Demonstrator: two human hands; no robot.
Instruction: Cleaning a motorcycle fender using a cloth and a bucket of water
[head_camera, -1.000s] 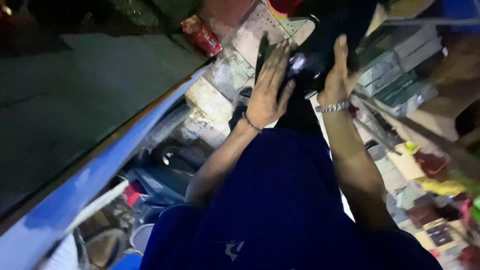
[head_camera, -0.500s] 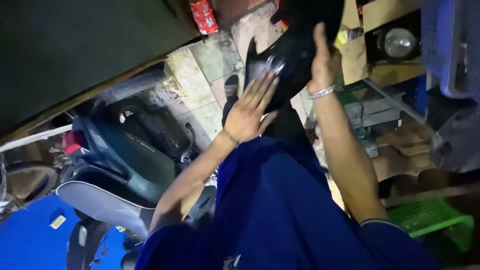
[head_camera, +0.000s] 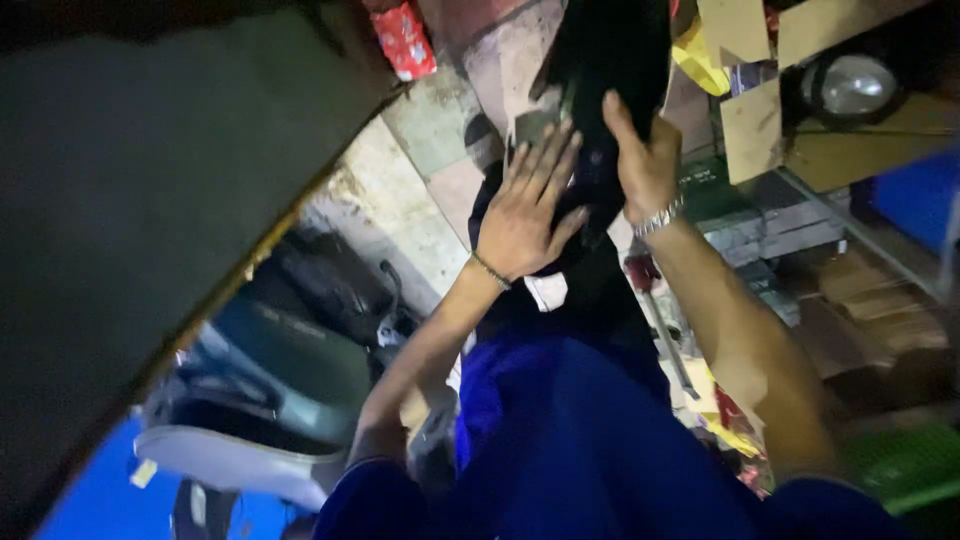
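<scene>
A glossy black plastic panel (head_camera: 610, 60), curved like a scooter body cover, is held up in front of me. My right hand (head_camera: 642, 160), with a metal bracelet at the wrist, grips its right edge with thumb and fingers wrapped around it. My left hand (head_camera: 525, 205), with a thin bracelet, lies flat against the panel's lower left face, fingers spread. The panel's lower end is hidden behind both hands.
A scooter (head_camera: 280, 370) with a dark seat stands at the lower left on a tiled floor (head_camera: 420, 190). A red packet (head_camera: 404, 40) lies at the top. Shelves (head_camera: 800, 210) at the right carry boxes, cardboard and a round headlamp (head_camera: 850, 85). A green crate (head_camera: 905, 465) sits at the lower right.
The view has swung about. The black panel now stands more upright, with my left hand higher on its face and my right hand lower on its edge.
</scene>
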